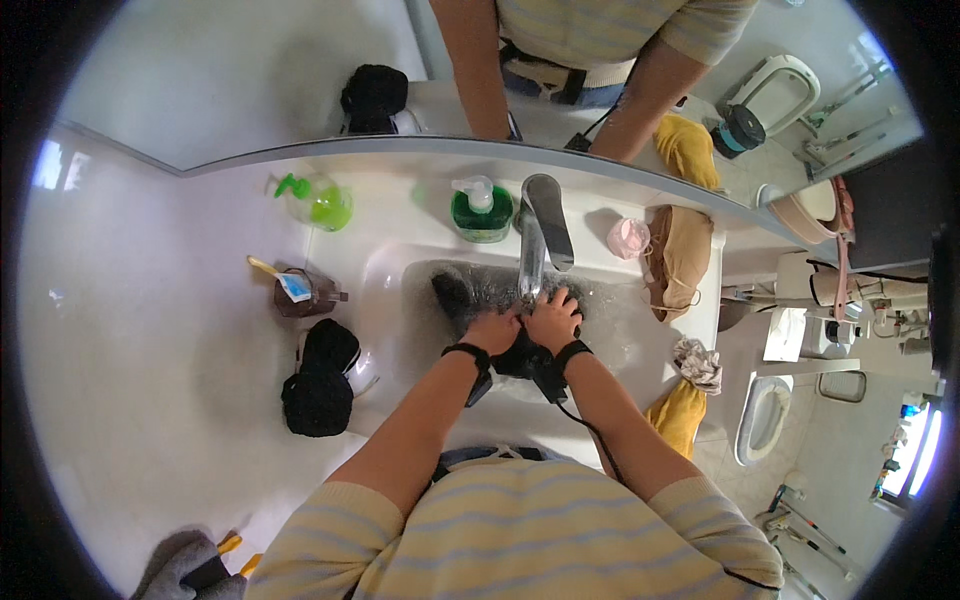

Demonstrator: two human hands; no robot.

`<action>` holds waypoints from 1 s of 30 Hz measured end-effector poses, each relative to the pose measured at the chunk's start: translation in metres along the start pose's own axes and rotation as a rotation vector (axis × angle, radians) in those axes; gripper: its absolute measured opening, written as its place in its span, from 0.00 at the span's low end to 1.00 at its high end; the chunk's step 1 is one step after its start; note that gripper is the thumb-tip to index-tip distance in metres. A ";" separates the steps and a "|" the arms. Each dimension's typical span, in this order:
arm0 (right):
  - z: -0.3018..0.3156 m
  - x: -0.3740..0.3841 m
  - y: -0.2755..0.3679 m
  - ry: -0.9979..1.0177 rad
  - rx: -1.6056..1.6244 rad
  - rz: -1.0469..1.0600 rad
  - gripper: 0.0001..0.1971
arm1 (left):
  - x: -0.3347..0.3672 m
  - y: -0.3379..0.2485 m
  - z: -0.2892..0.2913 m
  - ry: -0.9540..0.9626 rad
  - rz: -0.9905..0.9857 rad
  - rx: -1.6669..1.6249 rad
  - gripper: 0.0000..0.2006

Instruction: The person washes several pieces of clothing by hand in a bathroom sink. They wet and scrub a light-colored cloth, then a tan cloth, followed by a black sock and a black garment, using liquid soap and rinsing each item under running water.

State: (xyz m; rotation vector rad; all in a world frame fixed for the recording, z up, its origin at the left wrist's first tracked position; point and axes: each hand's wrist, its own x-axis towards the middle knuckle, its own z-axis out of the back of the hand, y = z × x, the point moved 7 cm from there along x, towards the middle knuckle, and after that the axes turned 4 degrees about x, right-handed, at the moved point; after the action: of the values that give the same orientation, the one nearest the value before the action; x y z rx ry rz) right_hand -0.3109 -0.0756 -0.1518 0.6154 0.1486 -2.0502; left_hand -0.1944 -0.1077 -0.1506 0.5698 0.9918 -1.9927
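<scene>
- The black cloth lies in the sink, partly in cloudy, bubbly water beneath the tap; a dark bunch also shows left of the hands.
- The left hand bends down onto the cloth, fingertips hidden; I cannot tell how tight its grip is.
- The right hand rests beside it, fingers curved and somewhat spread over dark fabric; whether this grip pinches any is unclear.
- The cloth looks soft and limp, probably heavy with water and slippery with suds; bunched folds should offer better hold than one thin edge.
- The pump bottle behind the sink holds green liquid.
- The clear bottle with a green pump shows green contents.
- The brownish bottle lies sideways on the surface; its contents are unclear.
</scene>
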 end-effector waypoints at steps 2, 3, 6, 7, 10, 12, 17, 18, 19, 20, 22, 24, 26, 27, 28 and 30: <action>-0.005 0.006 -0.002 -0.055 0.036 0.004 0.24 | 0.010 -0.003 0.006 -0.111 -0.130 0.112 0.17; -0.003 0.004 0.004 -0.044 0.103 0.028 0.24 | 0.016 0.009 0.002 -0.138 -0.149 0.139 0.16; 0.047 -0.006 -0.001 -0.273 0.428 0.138 0.17 | 0.012 0.001 0.031 -0.283 -0.226 0.129 0.16; 0.052 -0.012 -0.009 -0.375 0.537 0.242 0.15 | 0.001 0.004 0.040 -0.412 -0.180 0.006 0.16; 0.093 -0.066 0.001 -0.549 0.755 0.530 0.10 | -0.029 0.049 0.037 -0.378 0.190 -0.769 0.22; 0.101 -0.102 0.014 -0.493 0.812 0.704 0.12 | -0.049 0.069 0.030 -0.406 0.167 -0.857 0.32; 0.072 -0.139 0.035 -0.196 0.505 0.819 0.32 | -0.066 0.016 0.028 -0.333 0.197 -0.242 0.37; 0.063 -0.134 0.034 -0.126 0.431 0.807 0.32 | -0.064 0.002 0.025 -0.323 0.083 -0.191 0.37; 0.053 -0.128 0.031 -0.056 0.356 0.796 0.33 | -0.067 0.000 0.016 -0.254 0.093 -0.110 0.36; 0.058 -0.119 0.018 -0.228 0.485 0.734 0.33 | -0.073 -0.002 0.006 -0.184 0.103 -0.030 0.37; 0.061 -0.106 -0.011 -0.564 0.734 0.594 0.35 | -0.077 0.004 -0.014 -0.172 0.096 0.061 0.43; 0.044 -0.090 -0.019 -0.565 0.612 0.314 0.37 | -0.065 0.017 -0.031 -0.155 0.086 0.030 0.43; 0.025 -0.075 -0.008 -0.419 0.425 0.253 0.38 | -0.056 0.021 -0.035 -0.143 0.002 0.130 0.43; 0.014 -0.067 -0.003 -0.253 0.428 0.210 0.36 | -0.049 0.019 -0.033 -0.149 -0.044 0.178 0.42; 0.006 -0.060 0.001 -0.200 0.355 0.180 0.35 | -0.042 0.023 -0.036 -0.140 -0.027 0.165 0.42; -0.001 -0.043 -0.002 -0.048 0.354 0.108 0.32 | -0.034 0.027 -0.036 -0.121 0.007 0.143 0.41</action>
State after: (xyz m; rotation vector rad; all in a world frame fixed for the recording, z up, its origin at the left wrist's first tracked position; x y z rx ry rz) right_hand -0.2941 -0.0413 -0.1318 0.7705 -0.2763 -1.9982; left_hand -0.1517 -0.0721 -0.1609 0.5226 0.7777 -2.0774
